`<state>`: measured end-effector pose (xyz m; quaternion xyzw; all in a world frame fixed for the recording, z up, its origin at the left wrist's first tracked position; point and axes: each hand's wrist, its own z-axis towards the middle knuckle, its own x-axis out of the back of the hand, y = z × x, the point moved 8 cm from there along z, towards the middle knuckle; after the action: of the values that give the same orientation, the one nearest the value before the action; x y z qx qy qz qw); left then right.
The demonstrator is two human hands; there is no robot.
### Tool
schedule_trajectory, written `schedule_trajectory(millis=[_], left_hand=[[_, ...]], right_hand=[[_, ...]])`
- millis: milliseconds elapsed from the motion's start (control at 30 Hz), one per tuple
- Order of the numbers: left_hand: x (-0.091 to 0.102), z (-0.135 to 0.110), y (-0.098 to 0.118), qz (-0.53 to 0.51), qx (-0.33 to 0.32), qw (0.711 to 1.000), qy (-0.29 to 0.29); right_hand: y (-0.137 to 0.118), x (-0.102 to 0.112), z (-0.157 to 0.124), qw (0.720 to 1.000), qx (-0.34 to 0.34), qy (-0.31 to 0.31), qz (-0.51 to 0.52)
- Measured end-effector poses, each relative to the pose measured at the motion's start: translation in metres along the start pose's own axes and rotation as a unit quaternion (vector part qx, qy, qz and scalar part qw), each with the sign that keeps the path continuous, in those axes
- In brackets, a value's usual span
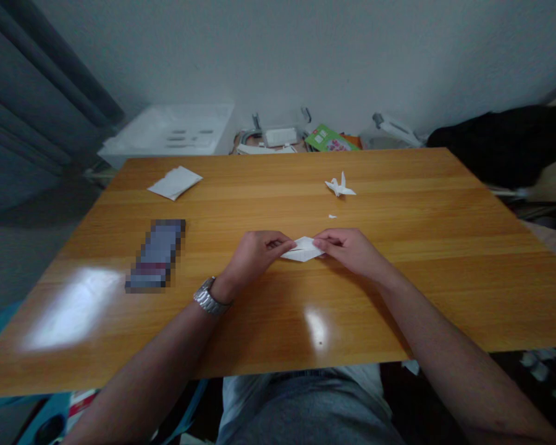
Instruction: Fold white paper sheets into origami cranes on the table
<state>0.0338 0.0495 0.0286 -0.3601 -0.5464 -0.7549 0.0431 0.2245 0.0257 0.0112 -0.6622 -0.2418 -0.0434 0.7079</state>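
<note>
- Grey shirt nearest, six o'clock!
- Folded paper at twelve, over the table; left hand pinches its nine o'clock end, right hand its three!
- Paper bird beyond, one o'clock!

Folded paper in two-handed grip
</note>
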Motion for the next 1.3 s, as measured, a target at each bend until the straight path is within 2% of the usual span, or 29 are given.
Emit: schedule_trajectory(millis=[300, 400, 467, 567, 633, 733, 933, 1000, 1067, 1167, 1300], left_hand=[[0.002, 0.001, -0.005, -0.021, 0.024, 0.999, 0.011], [0.002, 0.002, -0.009, -0.002, 0.032, 0.999, 0.014], [0.002, 0.003, -0.009, 0.024, 0.023, 0.999, 0.016], [0.003, 0.003, -0.003, 0.088, -0.021, 0.995, 0.034], [0.0, 0.002, 0.008, 0.137, -0.08, 0.987, 0.034], [-0.018, -0.005, 0.024, 0.2, -0.171, 0.965, -0.008], [-0.046, -0.016, 0.021, 0.317, -0.195, 0.925, -0.078], [-0.05, -0.017, 0.018, 0.335, -0.193, 0.918, -0.091], [-0.054, -0.017, 0.015, 0.347, -0.192, 0.912, -0.101], [-0.057, -0.018, 0.013, 0.36, -0.188, 0.907, -0.106], [-0.056, -0.021, 0.011, 0.369, -0.184, 0.905, -0.105]], right_hand=[[0.009, 0.006, 0.003, 1.0, -0.015, 0.018, 0.013], [0.014, 0.005, 0.004, 0.999, -0.018, 0.02, 0.019], [0.014, 0.005, 0.005, 0.999, -0.007, 0.031, -0.015], [0.007, 0.01, 0.006, 0.988, 0.037, 0.084, -0.124], [0.003, 0.012, 0.007, 0.973, 0.063, 0.117, -0.186], [0.002, 0.01, 0.011, 0.96, 0.08, 0.13, -0.234], [-0.003, 0.01, 0.012, 0.924, 0.117, 0.16, -0.327], [-0.008, 0.0, 0.01, 0.912, 0.136, 0.134, -0.364], [-0.011, -0.016, 0.007, 0.902, 0.152, 0.076, -0.396], [-0.007, -0.033, 0.001, 0.888, 0.129, 0.026, -0.44], [0.001, -0.04, -0.005, 0.88, 0.1, 0.003, -0.464]])
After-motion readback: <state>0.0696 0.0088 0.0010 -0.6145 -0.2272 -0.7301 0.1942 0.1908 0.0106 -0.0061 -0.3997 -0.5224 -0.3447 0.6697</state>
